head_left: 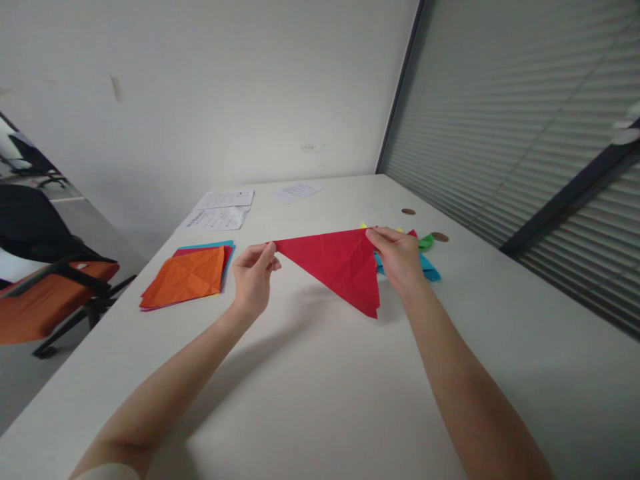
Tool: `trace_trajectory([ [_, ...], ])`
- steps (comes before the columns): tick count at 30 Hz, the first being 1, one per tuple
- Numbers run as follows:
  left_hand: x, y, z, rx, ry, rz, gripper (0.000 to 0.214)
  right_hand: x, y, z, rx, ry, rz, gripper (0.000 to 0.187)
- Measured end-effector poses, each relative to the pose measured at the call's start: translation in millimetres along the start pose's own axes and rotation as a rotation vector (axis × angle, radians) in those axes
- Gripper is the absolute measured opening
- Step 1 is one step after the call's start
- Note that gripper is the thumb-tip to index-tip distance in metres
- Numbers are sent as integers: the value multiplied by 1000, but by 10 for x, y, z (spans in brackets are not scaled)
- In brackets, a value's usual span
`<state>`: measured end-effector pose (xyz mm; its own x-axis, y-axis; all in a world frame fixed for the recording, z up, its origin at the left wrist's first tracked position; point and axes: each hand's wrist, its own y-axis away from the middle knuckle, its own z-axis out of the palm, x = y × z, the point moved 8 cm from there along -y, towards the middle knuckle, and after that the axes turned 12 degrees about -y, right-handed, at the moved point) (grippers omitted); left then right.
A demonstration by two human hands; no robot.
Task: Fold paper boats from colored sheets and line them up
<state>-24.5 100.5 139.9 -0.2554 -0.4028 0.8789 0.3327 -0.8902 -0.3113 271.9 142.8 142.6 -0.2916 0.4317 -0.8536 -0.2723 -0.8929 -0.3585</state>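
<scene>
A red sheet folded into a triangle [333, 263], thin like cloth or tissue paper, is stretched in the air above the table. My left hand [253, 273] pinches its left corner between thumb and fingers. At the upper right corner, my right hand [395, 253] grips the same sheet. The sheet's long edge runs almost level between both hands, and its lower point hangs down on the right. To the left of my left hand lies a stack of coloured square sheets with an orange sheet [187, 275] on top. Behind my right hand are a blue folded piece [430, 268] and a green one [426, 243], partly hidden.
The white table [310, 400] reaches back to the wall. Printed papers [219, 218] lie at its far left, with another paper [299, 191] at the back. Window blinds [525, 120] border the right side. An office chair [50, 267] with an orange seat stands left.
</scene>
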Motion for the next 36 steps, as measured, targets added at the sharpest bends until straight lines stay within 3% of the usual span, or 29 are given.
trace_trajectory([
  [19,10,-48,-58,46,-40,21,23,-8,16,35,-21,4,6,25],
  [27,-117,48,38,-77,-179,-20,27,28,38,64,-15,-11,22,26],
  [36,-99,44,27,-81,-198,19,26,36,38,54,-5,-45,37,27],
])
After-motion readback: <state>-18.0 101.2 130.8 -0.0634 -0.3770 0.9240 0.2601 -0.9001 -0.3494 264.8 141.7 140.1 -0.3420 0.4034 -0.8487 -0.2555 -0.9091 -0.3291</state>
